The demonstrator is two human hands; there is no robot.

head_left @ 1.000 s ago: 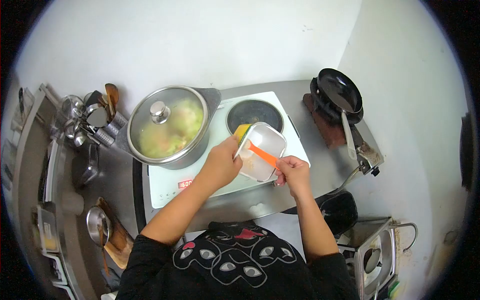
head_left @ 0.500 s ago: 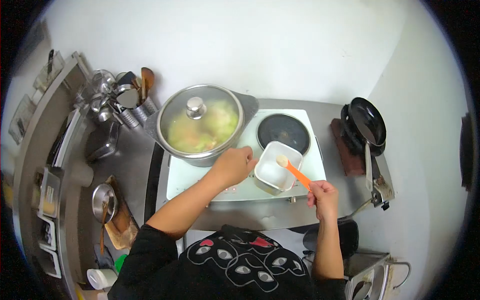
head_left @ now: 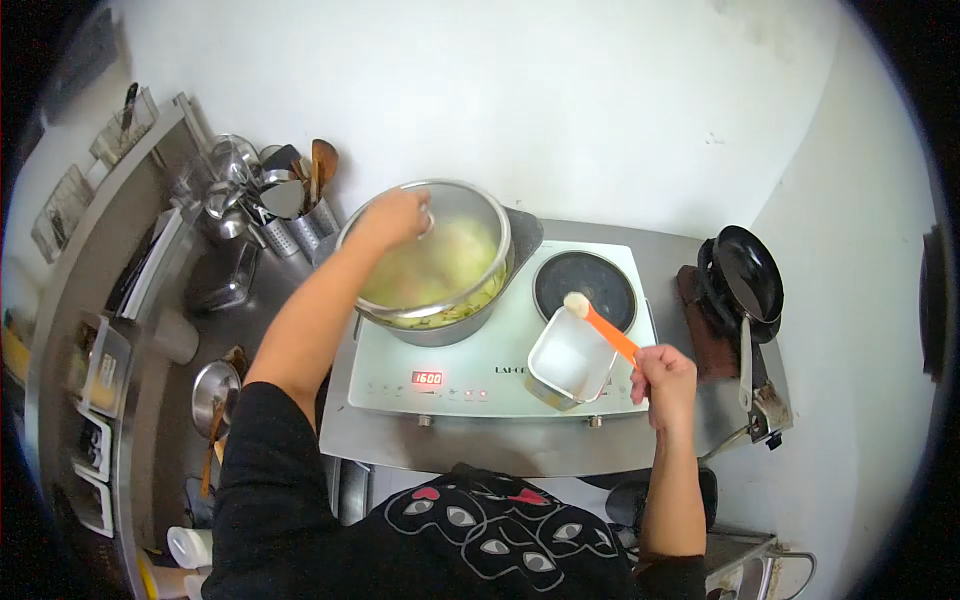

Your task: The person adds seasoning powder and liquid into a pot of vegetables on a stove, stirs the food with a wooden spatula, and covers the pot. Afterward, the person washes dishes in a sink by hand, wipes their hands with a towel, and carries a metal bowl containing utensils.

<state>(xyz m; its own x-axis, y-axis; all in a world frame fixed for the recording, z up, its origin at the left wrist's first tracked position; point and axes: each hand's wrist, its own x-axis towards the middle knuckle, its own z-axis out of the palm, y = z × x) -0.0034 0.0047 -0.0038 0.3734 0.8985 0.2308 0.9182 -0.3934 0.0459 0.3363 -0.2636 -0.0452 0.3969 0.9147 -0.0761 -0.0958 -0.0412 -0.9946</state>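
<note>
My left hand (head_left: 397, 218) is closed round the knob of the glass lid (head_left: 470, 225), which is tilted, its near edge raised off the pot. Below it, the grey pot (head_left: 455, 331) holds pale green pieces of food in liquid, seen through steamy glass and at the open near side. Between the fingers of my right hand (head_left: 664, 384) is the handle of an orange spoon (head_left: 612, 333). Its bowl carries something whitish, heaped, above the far rim of a white square container (head_left: 575, 362). That container stands on the cooktop (head_left: 480, 352), just left of my right hand.
Right of the pot is a black round hotplate (head_left: 590, 280). Black frying pans (head_left: 750, 275) lean at the right. Utensils in metal holders (head_left: 320, 220) stand at the back left. A metal bowl (head_left: 212, 390) and a shelf (head_left: 140, 330) are at the left.
My left hand has moved from beside the white container up to the lid knob, and the lid has tilted up. The spoon has shifted from over the container's inside to its far rim.
</note>
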